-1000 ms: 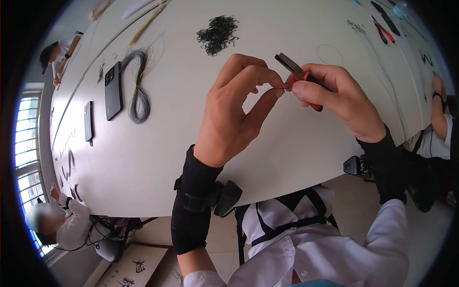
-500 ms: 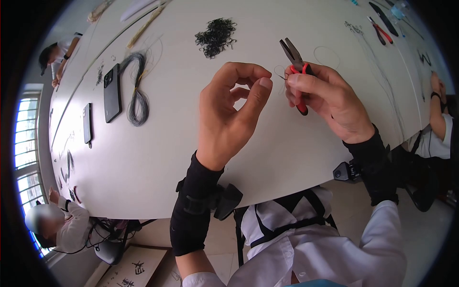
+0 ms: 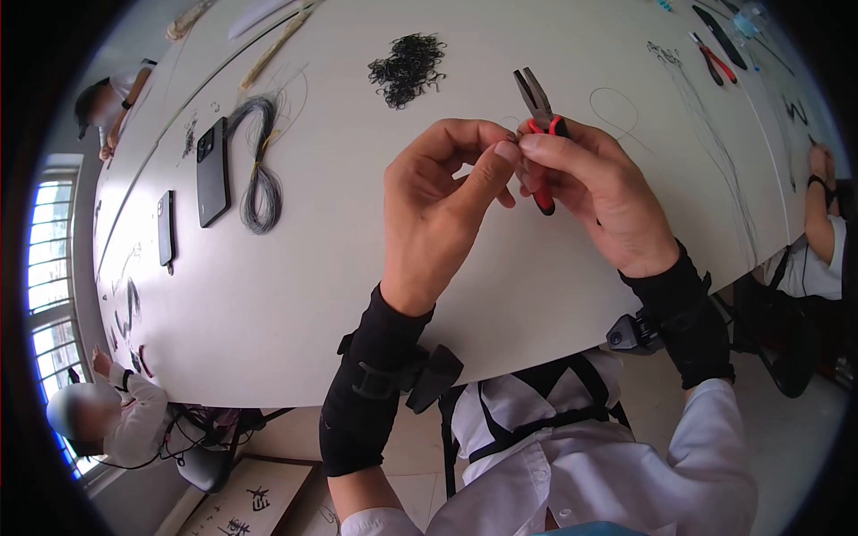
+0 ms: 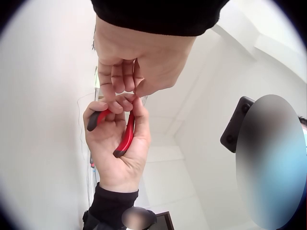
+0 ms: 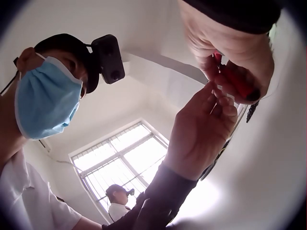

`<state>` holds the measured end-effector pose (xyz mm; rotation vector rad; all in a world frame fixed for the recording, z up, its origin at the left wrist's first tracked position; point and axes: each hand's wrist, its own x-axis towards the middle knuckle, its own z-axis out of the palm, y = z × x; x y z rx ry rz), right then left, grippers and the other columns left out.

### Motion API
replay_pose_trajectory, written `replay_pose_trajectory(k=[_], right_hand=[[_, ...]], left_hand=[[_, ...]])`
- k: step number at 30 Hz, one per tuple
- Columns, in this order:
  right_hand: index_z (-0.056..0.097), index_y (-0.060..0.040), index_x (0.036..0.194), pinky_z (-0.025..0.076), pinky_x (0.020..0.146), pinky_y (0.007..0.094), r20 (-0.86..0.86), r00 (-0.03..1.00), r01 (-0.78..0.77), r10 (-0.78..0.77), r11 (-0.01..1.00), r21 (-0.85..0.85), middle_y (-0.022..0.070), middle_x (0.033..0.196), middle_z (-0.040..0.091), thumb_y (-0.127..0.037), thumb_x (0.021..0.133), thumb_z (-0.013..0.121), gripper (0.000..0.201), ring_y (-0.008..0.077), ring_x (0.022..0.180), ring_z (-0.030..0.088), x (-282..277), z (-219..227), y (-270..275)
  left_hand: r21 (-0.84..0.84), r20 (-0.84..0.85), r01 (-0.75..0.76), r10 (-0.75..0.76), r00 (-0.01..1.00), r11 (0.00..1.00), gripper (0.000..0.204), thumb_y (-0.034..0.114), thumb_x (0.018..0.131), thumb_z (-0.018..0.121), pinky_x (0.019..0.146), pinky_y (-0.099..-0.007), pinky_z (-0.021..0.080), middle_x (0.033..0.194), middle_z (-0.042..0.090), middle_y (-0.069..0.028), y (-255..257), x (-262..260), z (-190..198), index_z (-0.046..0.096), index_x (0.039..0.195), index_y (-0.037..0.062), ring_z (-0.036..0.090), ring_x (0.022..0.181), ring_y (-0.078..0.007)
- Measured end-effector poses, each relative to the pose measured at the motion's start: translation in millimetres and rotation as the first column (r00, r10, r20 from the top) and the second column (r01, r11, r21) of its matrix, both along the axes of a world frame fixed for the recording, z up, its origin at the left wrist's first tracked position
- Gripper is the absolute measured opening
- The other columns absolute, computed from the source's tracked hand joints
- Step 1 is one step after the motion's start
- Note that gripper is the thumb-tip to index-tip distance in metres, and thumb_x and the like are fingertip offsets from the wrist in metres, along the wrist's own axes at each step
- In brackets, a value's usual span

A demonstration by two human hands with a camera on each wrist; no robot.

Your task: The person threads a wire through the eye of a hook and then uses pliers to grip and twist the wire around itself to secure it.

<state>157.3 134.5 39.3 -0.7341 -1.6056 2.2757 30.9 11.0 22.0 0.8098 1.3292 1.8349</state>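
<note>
Across the middle of the frame spreads the white table (image 3: 313, 313), and you work above its near part, hands raised. Your right hand (image 3: 608, 188) is right of centre, your left hand (image 3: 429, 196) just left of it, and their fingertips meet; bringing them together probably steadies something so small.

Your left fingers are bent, the thumb and forefinger closed to a pinch at a tiny dark piece (image 3: 516, 139); the fingertips hide most of it, so its shape can't be told. Your right thumb and forefinger come in at the same spot, nearly closed, while your palm and other fingers hold the pliers (image 3: 539, 107). Their jaws point up, away from the pinch, and the left wrist view shows the handles apart. Carrying them like that likely leaves your right fingertips free without putting the tool down.

Left of centre, a grey coil (image 3: 260, 201) lies tied at its waist, beside the big phone (image 3: 213, 179); the small phone (image 3: 166, 228) is further left. The tie presumably stops the strands tangling. At upper centre sits a heap of black bits (image 3: 407, 71), beyond your fingers and seemingly within easy reach. Spare pliers (image 3: 715, 64) lie at upper right, and a fine loop (image 3: 593, 98) curls just past your right hand.
</note>
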Motion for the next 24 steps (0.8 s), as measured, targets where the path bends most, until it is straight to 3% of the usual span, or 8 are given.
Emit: replay_pose_trajectory(k=[11,14,24], right_hand=[[0.068,-0.0053,0.098,0.037,0.067,0.0225,-0.027,0.999,0.040,-0.035,0.971,0.236,-0.0047,0.078,0.056,-0.029,0.095,0.066,0.024,0.0050,0.071,0.046,-1.2,-6.0,-5.1],[0.067,-0.0054,0.097,0.038,0.068,0.0223,-0.015,0.999,0.039,-0.037,0.974,0.224,-0.0046,0.079,0.057,-0.029,0.096,0.066,0.024,0.0048,0.074,0.047,-0.7,-5.1,-4.8],[0.065,-0.0006,0.096,0.053,0.072,0.0261,-0.112,0.983,0.183,-0.144,0.781,0.598,0.0034,0.081,0.069,-0.017,0.094,0.066,0.017,0.0109,0.074,0.065,-2.4,-2.3,-11.5]], left_hand=[[0.007,0.091,0.092,-0.092,0.992,0.996,0.016,0.013,0.102,0.062,0.072,-0.0338,0.057,0.089,0.066,-0.0066,-1.3,-4.7,-1.9,0.063,0.106,-0.0021,0.065,0.080,-0.0143],[0.012,0.104,0.097,-0.098,0.990,0.995,0.016,0.013,0.102,0.061,0.073,-0.0346,0.058,0.091,0.066,-0.0066,-1.1,-4.8,-2.1,0.063,0.106,-0.0022,0.066,0.081,-0.0146],[0.008,0.115,0.099,-0.099,0.988,0.995,0.014,0.009,0.101,0.060,0.073,-0.0361,0.061,0.095,0.066,-0.0075,-1.4,-4.9,-3.2,0.064,0.106,-0.0025,0.067,0.085,-0.0153]])
